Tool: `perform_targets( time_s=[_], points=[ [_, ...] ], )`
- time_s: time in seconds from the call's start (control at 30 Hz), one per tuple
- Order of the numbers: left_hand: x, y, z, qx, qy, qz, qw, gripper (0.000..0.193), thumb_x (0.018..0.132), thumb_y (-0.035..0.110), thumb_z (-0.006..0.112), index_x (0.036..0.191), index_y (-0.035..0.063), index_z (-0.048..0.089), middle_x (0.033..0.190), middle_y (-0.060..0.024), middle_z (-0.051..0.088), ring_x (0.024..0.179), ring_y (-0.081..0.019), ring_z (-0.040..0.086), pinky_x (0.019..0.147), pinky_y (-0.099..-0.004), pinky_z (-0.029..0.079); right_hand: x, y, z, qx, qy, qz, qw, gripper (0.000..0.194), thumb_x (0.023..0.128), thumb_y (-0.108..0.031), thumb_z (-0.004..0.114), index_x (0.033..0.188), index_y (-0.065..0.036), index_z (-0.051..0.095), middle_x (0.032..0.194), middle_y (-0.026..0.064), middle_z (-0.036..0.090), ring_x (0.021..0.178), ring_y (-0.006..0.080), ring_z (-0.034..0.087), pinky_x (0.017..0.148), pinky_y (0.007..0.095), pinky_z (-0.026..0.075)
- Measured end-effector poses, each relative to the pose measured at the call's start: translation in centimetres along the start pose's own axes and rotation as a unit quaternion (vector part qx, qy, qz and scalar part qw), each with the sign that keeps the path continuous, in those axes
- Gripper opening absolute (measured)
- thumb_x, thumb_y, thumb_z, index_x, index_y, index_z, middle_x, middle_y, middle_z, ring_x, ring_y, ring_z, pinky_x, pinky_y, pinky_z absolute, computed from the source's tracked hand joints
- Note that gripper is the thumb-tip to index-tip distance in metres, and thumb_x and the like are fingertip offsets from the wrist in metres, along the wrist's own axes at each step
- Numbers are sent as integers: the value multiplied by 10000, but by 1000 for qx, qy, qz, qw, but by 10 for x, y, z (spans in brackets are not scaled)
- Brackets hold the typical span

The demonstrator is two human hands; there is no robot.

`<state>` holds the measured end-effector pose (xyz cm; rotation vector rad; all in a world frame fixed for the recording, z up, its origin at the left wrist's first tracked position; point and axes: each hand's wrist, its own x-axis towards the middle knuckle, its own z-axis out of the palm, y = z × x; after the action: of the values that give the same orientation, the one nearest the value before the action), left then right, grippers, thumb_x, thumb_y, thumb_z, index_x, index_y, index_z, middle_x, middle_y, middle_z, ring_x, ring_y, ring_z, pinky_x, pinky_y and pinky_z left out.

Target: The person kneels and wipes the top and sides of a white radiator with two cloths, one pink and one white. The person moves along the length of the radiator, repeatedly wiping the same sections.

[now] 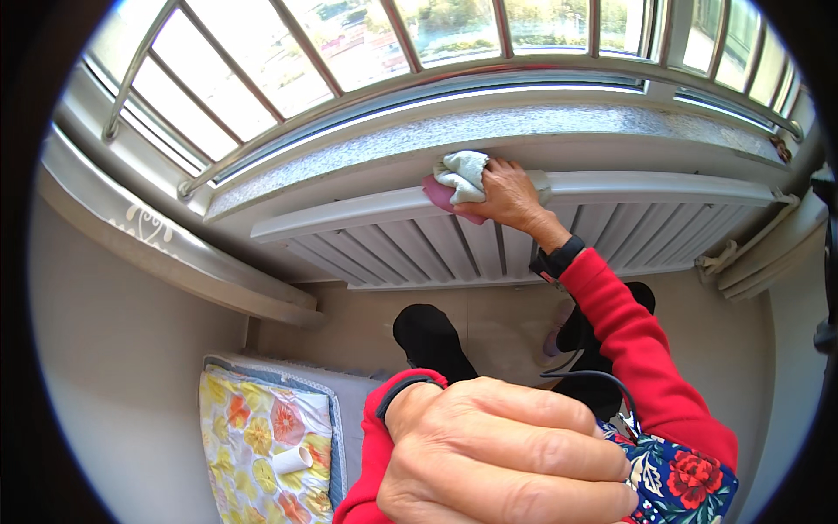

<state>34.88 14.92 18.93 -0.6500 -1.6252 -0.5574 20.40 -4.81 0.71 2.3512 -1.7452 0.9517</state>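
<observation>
A white panel radiator is fixed beneath the stone window sill. On its top edge my right hand grips a pale green cloth, with a pink cloth bunched beneath it. A black band circles that wrist, and a cable runs down from it. My left hand is close to the camera over my lap, its fingers curled; its palm is hidden, so whether it holds anything does not show.
Metal window bars stand above the sill. A tied curtain hangs at the radiator's right end. At lower left lie a floral-covered cushion and a white cardboard tube. A curved ledge lines the left wall.
</observation>
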Motion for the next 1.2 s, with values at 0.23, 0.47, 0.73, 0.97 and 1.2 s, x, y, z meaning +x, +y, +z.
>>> perform_targets(
  time_s=[0.23, 0.47, 0.73, 0.97, 1.2],
  points=[
    [14, 19, -35, 2, -167, -126, 978, 113, 912, 158, 665, 997, 92, 698, 992, -54, 689, 842, -192, 698, 768, -340, 526, -2, 1, 0, -17, -9, -1, 1000, 748, 721, -651, 719, 1157, -45, 673, 1142, 170, 617, 1116, 334, 565, 986, 432, 406],
    [-61, -65, -72, 230, 128, -297, 918, 190, 963, 26, 498, 1054, -22, 658, 951, -132, 683, 782, -222, 662, 754, -344, 538, -6, 4, 6, -6, 36, -22, 999, 612, 758, -602, 706, 1080, -81, 705, 1130, 140, 626, 1101, 314, 575, 961, 436, 420],
    [-194, -148, -118, 436, 96, -492, 748, 242, 963, 84, 548, 1169, -10, 635, 1085, -126, 664, 998, -245, 637, 912, -342, 491, -4, 4, 9, 55, 89, 16, 994, 465, 848, -504, 652, 1049, -90, 714, 1058, 133, 677, 1015, 329, 623, 912, 447, 455],
    [-200, -160, -112, 436, 130, -469, 757, 287, 996, 168, 543, 1219, -5, 599, 1139, -139, 613, 1065, -265, 608, 941, -358, 468, -2, 8, 0, 242, 74, 108, 961, 439, 908, -516, 591, 1059, -122, 711, 893, 159, 720, 874, 355, 683, 752, 449, 535],
    [-202, -173, -108, 468, 168, -456, 738, 240, 919, 55, 524, 1147, -9, 562, 1131, -142, 555, 1028, -272, 582, 913, -384, 469, -3, 14, 4, 406, 120, 95, 901, 409, 937, -478, 621, 1097, -107, 688, 952, 111, 714, 862, 251, 691, 746, 359, 520]
  ],
)
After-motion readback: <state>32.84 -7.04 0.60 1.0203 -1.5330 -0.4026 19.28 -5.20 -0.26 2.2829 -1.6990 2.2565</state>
